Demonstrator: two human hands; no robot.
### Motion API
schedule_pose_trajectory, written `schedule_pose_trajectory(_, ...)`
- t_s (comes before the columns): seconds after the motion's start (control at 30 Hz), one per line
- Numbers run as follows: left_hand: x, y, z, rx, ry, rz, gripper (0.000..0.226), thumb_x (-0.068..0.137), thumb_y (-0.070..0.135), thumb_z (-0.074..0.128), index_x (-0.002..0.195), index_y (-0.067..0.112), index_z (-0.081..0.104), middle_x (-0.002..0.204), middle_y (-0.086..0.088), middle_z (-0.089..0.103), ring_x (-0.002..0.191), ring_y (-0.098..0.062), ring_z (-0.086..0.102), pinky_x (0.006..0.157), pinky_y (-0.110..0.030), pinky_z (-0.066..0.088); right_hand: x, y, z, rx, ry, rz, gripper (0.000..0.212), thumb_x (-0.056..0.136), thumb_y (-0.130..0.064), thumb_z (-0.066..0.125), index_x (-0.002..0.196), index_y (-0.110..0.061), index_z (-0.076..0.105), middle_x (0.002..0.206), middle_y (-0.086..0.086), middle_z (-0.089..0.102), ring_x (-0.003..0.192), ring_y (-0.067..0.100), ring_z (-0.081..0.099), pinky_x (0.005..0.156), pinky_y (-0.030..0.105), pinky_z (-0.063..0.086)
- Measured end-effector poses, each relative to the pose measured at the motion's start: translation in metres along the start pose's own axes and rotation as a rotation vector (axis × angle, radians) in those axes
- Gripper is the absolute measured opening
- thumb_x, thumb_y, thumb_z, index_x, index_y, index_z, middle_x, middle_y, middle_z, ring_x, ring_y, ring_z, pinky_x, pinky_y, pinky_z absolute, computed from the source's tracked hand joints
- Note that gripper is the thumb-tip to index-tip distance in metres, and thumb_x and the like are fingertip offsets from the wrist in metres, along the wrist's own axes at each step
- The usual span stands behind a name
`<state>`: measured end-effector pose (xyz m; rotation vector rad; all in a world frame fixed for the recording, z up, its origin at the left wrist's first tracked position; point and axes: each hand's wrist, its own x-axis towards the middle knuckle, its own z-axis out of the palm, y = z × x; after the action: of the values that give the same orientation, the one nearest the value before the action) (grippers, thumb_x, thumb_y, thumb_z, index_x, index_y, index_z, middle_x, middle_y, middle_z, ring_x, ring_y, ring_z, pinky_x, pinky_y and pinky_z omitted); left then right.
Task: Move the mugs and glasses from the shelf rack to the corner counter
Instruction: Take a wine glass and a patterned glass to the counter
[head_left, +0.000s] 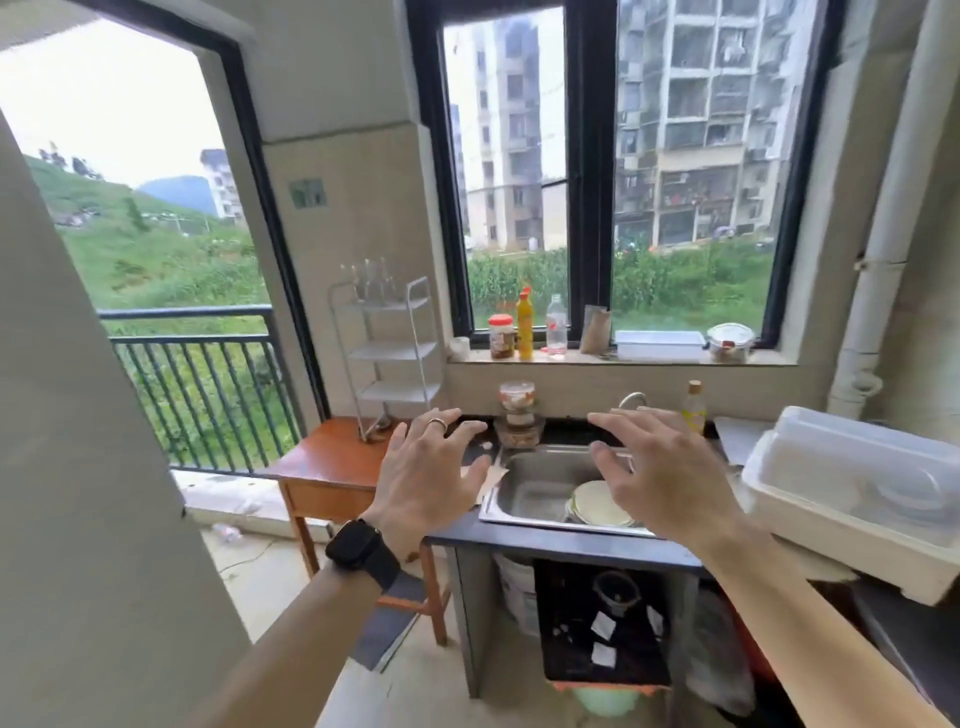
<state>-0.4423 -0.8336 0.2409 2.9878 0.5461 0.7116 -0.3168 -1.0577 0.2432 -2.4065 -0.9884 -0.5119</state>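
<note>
1. Holding both arms out over the kitchen sink (535, 488), a person faces the window with the left hand (431, 467) and the right hand (660, 478) raised palm-down. Each grip is apart, fingers spread, and carries nothing.
2. Clear glasses (371, 280) stand in a row on the top tier of the white shelf rack (392, 351). They are blurred and hard to count. No mugs can be made out from this view.
3. That rack sits on a small wooden desk (332, 452) beside the balcony door, just left of the dark corner desk (545, 543) that holds the sink.
4. Neither hand touches the rack. The left hand hovers in front of the corner, partly hiding it, and the right hand hangs above the basin, where plates (597, 506) are stacked.
5. Stacked food containers (517, 415) stand behind the sink. Jars and a yellow bottle (524, 325) line the windowsill (571, 357), and a covered white dish drainer (852, 493) sits at far right.
6. By this showing, the job has barely begun. No glass or mug can be seen on the part of the corner desk that is in view, and the whole row of glasses remains to be carried over. The first step is likely a reach up and left to the top tier.
</note>
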Motion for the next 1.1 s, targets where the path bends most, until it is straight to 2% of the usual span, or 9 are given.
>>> schedule_pose_trajectory(0.1, 0.010, -0.073, -0.015, 0.017, 0.003, -0.073, 0.048, 0.094, 0.053, 0.049, 0.139, 0.040, 0.047, 0.150, 0.004, 0.045, 0.141, -0.019, 0.035, 0.118, -0.048, 0.027, 0.043, -0.057, 0.042, 0.000, -0.052, -0.077, 0.043, 0.099, -0.046, 0.046, 0.140, -0.039, 0.052, 0.143, -0.014, 0.055, 0.140, 0.018, 0.038, 0.112, 0.040, 0.035)
schedule_pose_trajectory(0.23, 0.023, -0.161, -0.030, 0.033, 0.025, -0.154, 0.047, 0.094, 0.052, 0.050, 0.139, 0.039, 0.048, 0.149, 0.002, 0.046, 0.140, -0.021, 0.037, 0.116, -0.043, 0.029, 0.096, -0.124, 0.088, 0.039, -0.070, -0.149, 0.043, 0.099, -0.047, 0.042, 0.141, -0.038, 0.050, 0.145, -0.014, 0.053, 0.141, 0.016, 0.036, 0.113, 0.041, 0.035)
schedule_pose_trajectory(0.43, 0.063, -0.265, -0.034, 0.038, 0.024, -0.225, 0.048, 0.095, 0.050, 0.051, 0.141, 0.036, 0.046, 0.154, -0.003, 0.040, 0.144, -0.022, 0.032, 0.118, -0.045, 0.027, 0.170, -0.191, 0.140, 0.101, -0.101, -0.213, 0.045, 0.100, -0.048, 0.042, 0.144, -0.037, 0.046, 0.146, -0.013, 0.053, 0.142, 0.017, 0.034, 0.114, 0.043, 0.034)
schedule_pose_trajectory(0.73, 0.169, -0.355, 0.003, 0.046, 0.033, -0.243, 0.049, 0.095, 0.050, 0.048, 0.143, 0.037, 0.044, 0.156, -0.002, 0.037, 0.145, -0.021, 0.030, 0.117, -0.043, 0.027, 0.299, -0.216, 0.219, 0.086, -0.089, -0.268, 0.044, 0.099, -0.046, 0.045, 0.142, -0.036, 0.048, 0.145, -0.011, 0.053, 0.139, 0.017, 0.036, 0.110, 0.041, 0.037)
schedule_pose_trajectory(0.83, 0.219, -0.379, 0.019, 0.047, 0.034, -0.229, 0.049, 0.096, 0.048, 0.048, 0.143, 0.036, 0.044, 0.157, -0.002, 0.036, 0.146, -0.021, 0.030, 0.118, -0.042, 0.027, 0.355, -0.214, 0.250, 0.100, -0.071, -0.277, 0.042, 0.099, -0.047, 0.043, 0.139, -0.036, 0.051, 0.142, -0.012, 0.056, 0.136, 0.017, 0.040, 0.109, 0.042, 0.039)
schedule_pose_trajectory(1.0, 0.316, -0.424, 0.039, 0.084, 0.046, -0.202, 0.048, 0.095, 0.048, 0.047, 0.141, 0.036, 0.047, 0.154, 0.000, 0.041, 0.143, -0.019, 0.033, 0.119, -0.040, 0.022, 0.451, -0.211, 0.287, 0.106, -0.051, -0.263, 0.041, 0.100, -0.044, 0.044, 0.139, -0.036, 0.053, 0.143, -0.013, 0.056, 0.140, 0.016, 0.036, 0.109, 0.041, 0.036)
schedule_pose_trajectory(1.1, 0.365, -0.446, 0.047, 0.084, 0.054, -0.197, 0.048, 0.095, 0.049, 0.047, 0.141, 0.036, 0.048, 0.152, 0.001, 0.043, 0.142, -0.019, 0.035, 0.117, -0.041, 0.025, 0.505, -0.209, 0.305, 0.115, -0.043, -0.249, 0.039, 0.100, -0.044, 0.044, 0.137, -0.036, 0.054, 0.142, -0.013, 0.056, 0.139, 0.016, 0.037, 0.107, 0.041, 0.036)
